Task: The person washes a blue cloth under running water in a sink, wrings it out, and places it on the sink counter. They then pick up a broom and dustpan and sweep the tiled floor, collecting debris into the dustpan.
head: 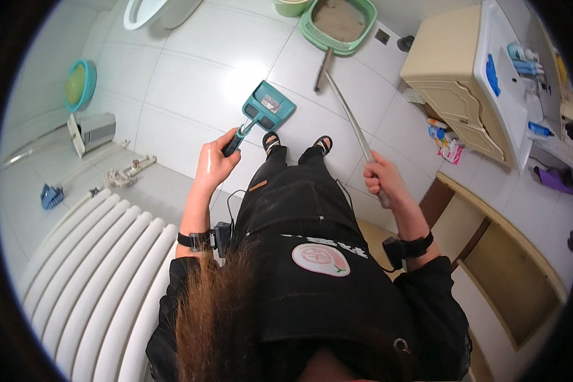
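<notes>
My left hand (219,157) is closed around the black handle of a teal plastic dustpan (272,102), whose pan is over the white tiled floor in front of my feet. In my right hand (384,179) is the grey pole of a long-handled floor tool (353,117), a broom or squeegee. Its narrow dark head (323,71) lies beside the front rim of a green litter tray (339,47) that holds grey-brown granular litter. Whether the head touches the tray, I cannot tell.
A beige vanity cabinet (446,90) with a white basin stands at the right, small packages (444,138) beside it. Left are a white radiator (110,286), valve pipes and a turquoise basin (81,86). A toilet (148,12) is at the top, an open door (511,258) lower right.
</notes>
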Motion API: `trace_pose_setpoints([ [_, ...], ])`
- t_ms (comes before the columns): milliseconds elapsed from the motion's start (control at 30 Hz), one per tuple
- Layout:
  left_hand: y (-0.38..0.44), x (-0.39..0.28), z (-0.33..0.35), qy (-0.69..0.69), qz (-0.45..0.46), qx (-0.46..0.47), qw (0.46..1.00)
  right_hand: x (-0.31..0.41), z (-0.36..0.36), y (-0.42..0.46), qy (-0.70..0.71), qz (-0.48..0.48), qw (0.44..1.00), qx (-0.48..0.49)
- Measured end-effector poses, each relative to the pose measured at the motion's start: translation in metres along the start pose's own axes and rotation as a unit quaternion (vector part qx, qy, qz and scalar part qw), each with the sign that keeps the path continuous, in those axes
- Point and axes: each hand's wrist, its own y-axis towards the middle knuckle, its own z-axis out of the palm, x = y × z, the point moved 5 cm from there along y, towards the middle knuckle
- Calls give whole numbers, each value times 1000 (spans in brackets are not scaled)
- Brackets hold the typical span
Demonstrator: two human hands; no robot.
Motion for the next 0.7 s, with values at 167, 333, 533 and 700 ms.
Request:
trace_pose_setpoints([
  [167, 22, -25, 8, -19, -68, 3, 998, 62, 1, 62, -102, 58, 988, 105],
  [333, 44, -47, 5, -27, -140, -24, 989, 124, 90, 131, -105, 107, 962, 226],
  [533, 43, -59, 8, -34, -287, -66, 955, 132, 216, 238, -146, 156, 917, 337],
  [700, 17, -41, 10, -64, -271, -194, 941, 114, 312, 295, -168, 169, 887, 395],
])
